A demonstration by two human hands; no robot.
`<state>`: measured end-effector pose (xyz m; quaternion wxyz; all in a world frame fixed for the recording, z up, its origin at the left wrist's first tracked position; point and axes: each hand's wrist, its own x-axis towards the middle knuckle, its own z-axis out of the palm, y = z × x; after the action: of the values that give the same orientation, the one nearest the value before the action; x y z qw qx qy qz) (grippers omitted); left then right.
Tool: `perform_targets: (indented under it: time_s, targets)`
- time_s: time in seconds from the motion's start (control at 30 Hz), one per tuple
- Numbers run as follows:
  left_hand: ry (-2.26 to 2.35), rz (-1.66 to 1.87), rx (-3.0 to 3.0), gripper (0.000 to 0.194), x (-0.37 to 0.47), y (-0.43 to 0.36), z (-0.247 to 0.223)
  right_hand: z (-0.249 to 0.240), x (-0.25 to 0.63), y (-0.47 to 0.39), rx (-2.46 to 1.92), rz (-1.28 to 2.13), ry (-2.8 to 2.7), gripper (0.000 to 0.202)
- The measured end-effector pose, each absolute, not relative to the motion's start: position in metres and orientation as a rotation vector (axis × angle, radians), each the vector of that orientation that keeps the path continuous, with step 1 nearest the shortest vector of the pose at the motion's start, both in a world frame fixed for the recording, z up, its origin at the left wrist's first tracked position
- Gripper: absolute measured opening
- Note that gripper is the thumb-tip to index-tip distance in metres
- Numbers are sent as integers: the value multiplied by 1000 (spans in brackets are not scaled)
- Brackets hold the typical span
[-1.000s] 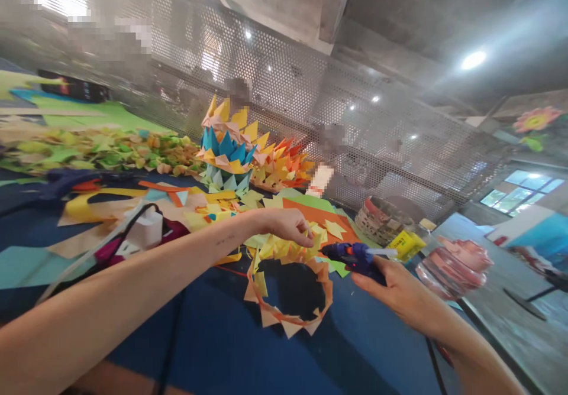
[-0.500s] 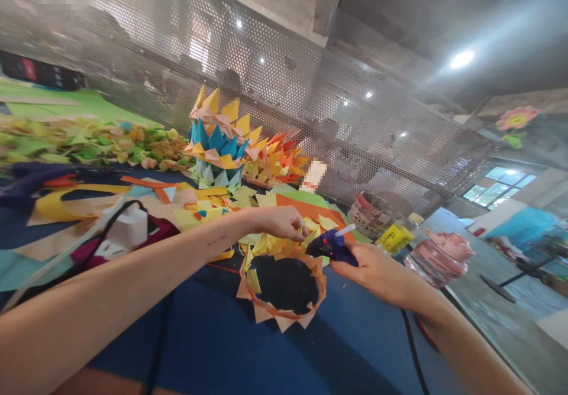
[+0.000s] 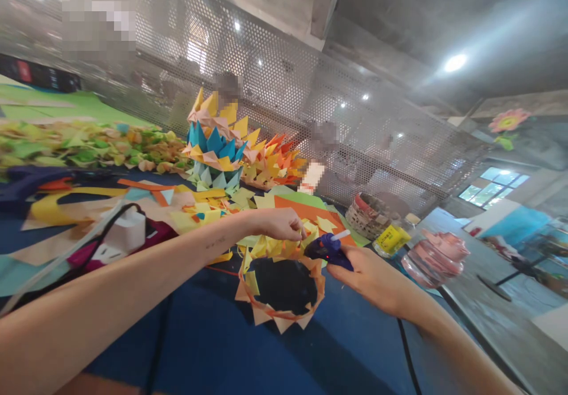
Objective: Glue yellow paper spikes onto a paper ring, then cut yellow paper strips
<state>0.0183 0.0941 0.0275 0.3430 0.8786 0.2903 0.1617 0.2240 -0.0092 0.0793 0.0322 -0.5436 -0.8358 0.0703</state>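
My right hand is wrapped around a dark blue hot glue gun, with a whitish glue stick poking from its back and a small red light on its body. The gun's nozzle points left, close to my left hand. That hand is closed in a pinch over the far side of a paper ring; whatever sits between its fingertips is hidden. The paper ring lies on the blue table, with peach points folded outward around its rim. Folded yellow paper pieces line its far side.
Pointed paper crowns stand behind my hands. Folded paper pieces are heaped at the left. A power strip with a white plug lies by my left forearm. A woven basket, a yellow packet and a pink bottle stand right.
The view has shifted slightly. My left hand keeps its pinch beside the ring, and my right hand still holds the glue gun, its tip near the left fingers.
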Motion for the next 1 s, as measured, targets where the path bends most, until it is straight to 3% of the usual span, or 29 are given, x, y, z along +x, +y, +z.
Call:
perform_targets:
  time_s: [0.2, 0.4, 0.63, 0.8, 1.0]
  targets:
    - [748, 418, 2286, 28, 19, 95, 28, 79, 227, -15, -1687, 146, -2527, 20]
    - [779, 420, 2260, 22, 18, 92, 30, 72, 255, -30, -1759, -24, -2372, 29]
    - [794, 421, 2225, 18, 18, 89, 32, 38, 314, -39, -2019, -188, -2264, 28]
    - [792, 418, 2220, 27, 18, 87, 32, 13, 344, -46, -2130, -226, -2171, 22]
    - [783, 408, 2229, 26, 18, 89, 32, 12, 364, -50, -1950, -180, -2203, 39]
